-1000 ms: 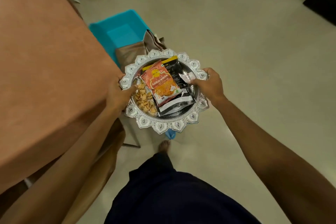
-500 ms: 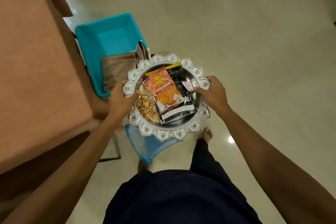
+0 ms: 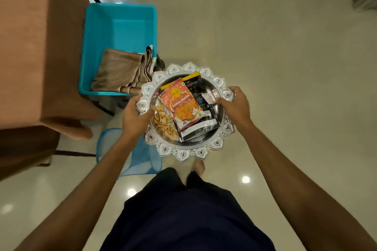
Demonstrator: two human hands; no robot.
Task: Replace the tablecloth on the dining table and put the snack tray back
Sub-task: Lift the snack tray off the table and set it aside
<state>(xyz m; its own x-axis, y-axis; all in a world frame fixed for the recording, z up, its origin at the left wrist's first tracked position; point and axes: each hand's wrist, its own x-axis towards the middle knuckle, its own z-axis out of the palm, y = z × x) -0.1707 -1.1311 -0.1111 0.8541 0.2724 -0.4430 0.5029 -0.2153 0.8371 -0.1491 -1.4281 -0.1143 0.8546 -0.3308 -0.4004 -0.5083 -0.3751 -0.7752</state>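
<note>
A round silver snack tray (image 3: pixel 184 155) with a scalloped rim sits at the centre of the frame, held level in the air above the floor, to the right of the table and apart from it; being round, it has no long axis. The left hand (image 3: pixel 134 117) curls round its left rim, thumb over the edge; the right hand (image 3: pixel 234 106) grips the right rim, thumb lying inside by a small clear sachet (image 3: pixel 210 96). On the tray, an orange packet (image 3: pixel 183 106) lies over a black packet (image 3: pixel 193 85), both running roughly up and down the frame, tops tilted to the upper left; shell-shaped snacks (image 3: pixel 164 124) lie beside them. Upper left of the tray stands a teal tub (image 3: pixel 120 26) holding a folded brown cloth (image 3: pixel 120 73); a table (image 3: pixel 36 47) draped in tan tablecloth fills the left edge; blue mesh (image 3: pixel 142 161) shows below; the floor (image 3: pixel 265 47) is glossy beige tile.
</note>
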